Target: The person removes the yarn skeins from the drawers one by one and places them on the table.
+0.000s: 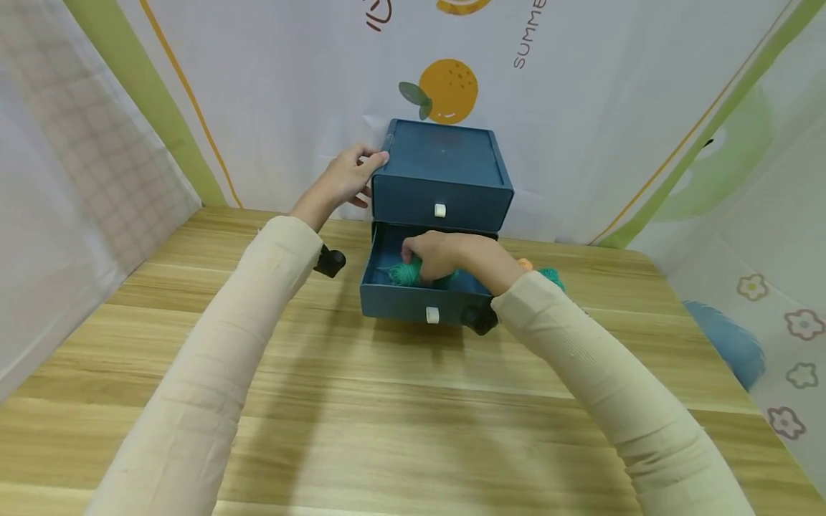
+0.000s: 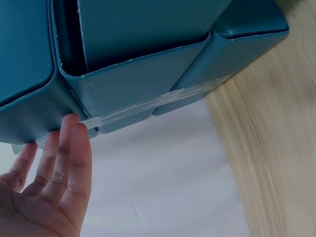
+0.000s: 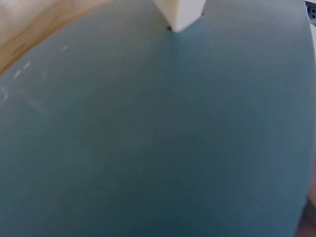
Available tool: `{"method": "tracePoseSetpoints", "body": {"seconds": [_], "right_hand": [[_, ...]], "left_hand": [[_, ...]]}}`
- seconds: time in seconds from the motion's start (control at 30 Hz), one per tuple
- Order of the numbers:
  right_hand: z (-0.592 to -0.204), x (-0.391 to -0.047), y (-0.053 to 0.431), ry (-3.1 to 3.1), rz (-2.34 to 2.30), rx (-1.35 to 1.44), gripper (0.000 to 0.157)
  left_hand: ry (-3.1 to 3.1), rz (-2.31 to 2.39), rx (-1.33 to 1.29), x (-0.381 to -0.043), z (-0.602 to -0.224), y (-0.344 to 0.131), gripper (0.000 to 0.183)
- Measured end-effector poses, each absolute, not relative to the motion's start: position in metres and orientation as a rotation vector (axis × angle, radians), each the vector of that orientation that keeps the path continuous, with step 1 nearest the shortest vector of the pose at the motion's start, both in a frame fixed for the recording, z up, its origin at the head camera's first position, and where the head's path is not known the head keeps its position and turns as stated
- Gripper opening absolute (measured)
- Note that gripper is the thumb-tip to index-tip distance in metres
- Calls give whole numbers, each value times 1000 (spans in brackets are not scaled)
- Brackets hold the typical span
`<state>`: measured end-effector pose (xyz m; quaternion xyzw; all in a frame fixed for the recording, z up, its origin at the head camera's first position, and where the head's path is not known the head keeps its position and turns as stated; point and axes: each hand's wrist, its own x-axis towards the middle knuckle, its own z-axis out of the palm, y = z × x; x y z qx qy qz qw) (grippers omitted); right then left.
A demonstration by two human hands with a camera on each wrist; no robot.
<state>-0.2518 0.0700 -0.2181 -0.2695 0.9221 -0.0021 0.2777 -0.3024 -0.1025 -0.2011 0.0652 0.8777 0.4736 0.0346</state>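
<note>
A dark blue drawer cabinet (image 1: 445, 154) stands at the back of the table, its upper drawer closed and the drawer (image 1: 381, 301) below pulled out. My left hand (image 1: 348, 175) rests against the cabinet's left side, thumb at the top edge; in the left wrist view its fingers (image 2: 79, 163) are straight and touch the side near clear tape (image 2: 133, 108). My right hand (image 1: 439, 254) reaches into the open drawer with fingers bent down over green yarn (image 1: 405, 274). The right wrist view holds mostly the drawer front (image 3: 148, 123) and its white knob (image 3: 185, 12); the fingertips are hidden there.
Right of the cabinet, partly behind my right sleeve, lie a green yarn ball (image 1: 553, 278) and a small orange thing (image 1: 525, 264). A white printed curtain (image 1: 290, 93) hangs behind the wooden table (image 1: 387, 416).
</note>
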Motion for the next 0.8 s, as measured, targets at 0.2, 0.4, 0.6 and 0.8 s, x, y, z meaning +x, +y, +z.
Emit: {"method": "tracePoseSetpoints", "body": {"seconds": [0.2, 0.4, 0.6, 0.8], "right_hand": [[-216, -252, 76, 2545, -80, -781, 43], [-208, -250, 87, 2615, -193, -851, 44], [-194, -241, 105, 2694, -329, -942, 42], [-184, -232, 132, 2784, -489, -921, 46]], "left_hand": [[2696, 1462, 193, -303, -201, -103, 58], [2698, 1460, 195, -305, -201, -103, 58], [2703, 1458, 195, -304, -201, -103, 58], [2705, 1454, 210, -304, -202, -102, 58]]}}
